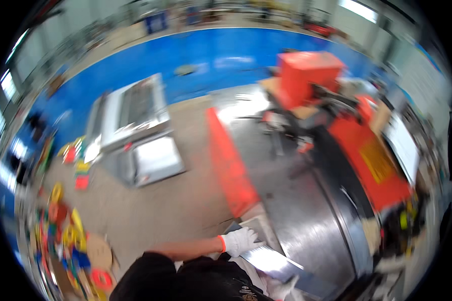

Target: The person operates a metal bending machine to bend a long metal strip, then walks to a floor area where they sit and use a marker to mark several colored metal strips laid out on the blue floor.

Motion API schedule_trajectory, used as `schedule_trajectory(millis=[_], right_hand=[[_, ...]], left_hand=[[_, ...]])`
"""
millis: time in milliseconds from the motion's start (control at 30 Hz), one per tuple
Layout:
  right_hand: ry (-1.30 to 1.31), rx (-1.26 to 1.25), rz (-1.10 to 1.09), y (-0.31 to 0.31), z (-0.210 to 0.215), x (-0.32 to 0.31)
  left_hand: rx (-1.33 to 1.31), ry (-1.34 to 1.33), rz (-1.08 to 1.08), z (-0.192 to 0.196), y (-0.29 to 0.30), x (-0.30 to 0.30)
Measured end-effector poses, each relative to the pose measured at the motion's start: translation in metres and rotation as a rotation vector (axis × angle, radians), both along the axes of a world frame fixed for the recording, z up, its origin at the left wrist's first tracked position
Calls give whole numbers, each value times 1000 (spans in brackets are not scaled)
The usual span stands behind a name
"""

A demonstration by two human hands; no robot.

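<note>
- A flat, shiny grey metal sheet (273, 263) lies at the near end of the steel machine counter (306, 220).
- The white-gloved left hand (241, 240) rests flat on the sheet; the white-gloved right hand (281, 288) grips its lower edge.

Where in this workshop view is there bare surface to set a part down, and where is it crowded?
Bare patches: the shiny steel table between the red bar and the black edge beside the red machine; also the grey floor below the grey cabinet. Crowded: the colourful discs at left, and the sheet under the gloved left hand.

red machine (366, 160) crowds right; concrete floor (176, 200) open left.
</note>
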State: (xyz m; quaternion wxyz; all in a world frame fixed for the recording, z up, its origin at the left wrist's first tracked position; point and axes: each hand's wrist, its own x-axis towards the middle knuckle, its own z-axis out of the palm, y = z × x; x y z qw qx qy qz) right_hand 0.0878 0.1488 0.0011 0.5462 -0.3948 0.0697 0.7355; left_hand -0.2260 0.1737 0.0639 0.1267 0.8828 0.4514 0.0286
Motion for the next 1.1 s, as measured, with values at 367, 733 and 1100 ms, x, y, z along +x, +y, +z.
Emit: schedule_trajectory(millis=[367, 733, 1100], right_hand=[[-242, 35, 515, 8, 12, -127], [-229, 295, 1008, -81, 3, -401], [50, 102, 1585, -256, 64, -758]], left_hand=[[15, 140, 443, 9, -209, -199], [-125, -51, 1299, -50, -519, -310], [-25, 35, 2055, 9, -692, -315]])
